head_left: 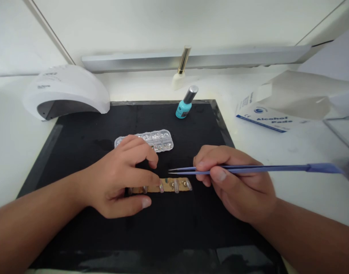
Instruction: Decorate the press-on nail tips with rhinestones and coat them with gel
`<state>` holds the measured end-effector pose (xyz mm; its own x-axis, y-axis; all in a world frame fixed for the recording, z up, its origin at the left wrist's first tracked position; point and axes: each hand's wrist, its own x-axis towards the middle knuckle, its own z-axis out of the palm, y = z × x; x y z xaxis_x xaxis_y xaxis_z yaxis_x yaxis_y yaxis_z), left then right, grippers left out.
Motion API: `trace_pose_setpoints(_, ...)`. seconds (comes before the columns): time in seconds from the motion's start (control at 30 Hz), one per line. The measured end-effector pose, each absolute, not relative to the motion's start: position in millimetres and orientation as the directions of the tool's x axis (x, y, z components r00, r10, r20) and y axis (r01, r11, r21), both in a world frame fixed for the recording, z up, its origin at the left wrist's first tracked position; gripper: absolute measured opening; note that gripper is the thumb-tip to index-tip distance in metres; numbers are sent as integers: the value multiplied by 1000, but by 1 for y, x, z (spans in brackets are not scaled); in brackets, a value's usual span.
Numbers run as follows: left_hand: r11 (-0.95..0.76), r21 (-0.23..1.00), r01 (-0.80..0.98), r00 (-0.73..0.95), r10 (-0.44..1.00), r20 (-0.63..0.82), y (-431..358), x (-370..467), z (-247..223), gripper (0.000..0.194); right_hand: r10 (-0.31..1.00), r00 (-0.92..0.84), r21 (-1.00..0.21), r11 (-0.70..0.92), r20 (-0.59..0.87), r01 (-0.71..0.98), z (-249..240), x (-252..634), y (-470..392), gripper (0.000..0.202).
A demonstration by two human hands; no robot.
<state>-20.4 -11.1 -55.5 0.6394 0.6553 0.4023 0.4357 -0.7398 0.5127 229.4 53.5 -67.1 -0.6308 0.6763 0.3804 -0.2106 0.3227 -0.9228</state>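
Observation:
My right hand (pixel 234 179) grips a pair of purple tweezers (pixel 260 168). Their two bare metal tips are slightly apart and point left, just above a tan strip (pixel 167 185). Several shiny nail tips (pixel 176 185) sit along this strip. My left hand (pixel 117 179) is over the strip's left part and hides some of it. Its thumb and index finger are apart, with the index fingertip at a nail tip; whether it presses there I cannot tell. Behind the left hand lies a clear compartment case (pixel 164 140) of small sparkling stones, partly covered by that hand.
A black mat (pixel 168 232) lies under the work. Toward its back edge stands a turquoise polish bottle (pixel 183 109), with a white gold-capped bottle (pixel 179 80) behind. A white nail lamp (pixel 74 83) is at back left, an open alcohol pads box (pixel 266 114) at right.

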Motion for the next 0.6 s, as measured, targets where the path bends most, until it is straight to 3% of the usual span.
trace_pose_setpoints(0.6, -743, 498, 448, 638, 655, 404, -11, -21, -53, 21, 683, -625, -925, 316, 377, -212, -67, 229, 54, 14)
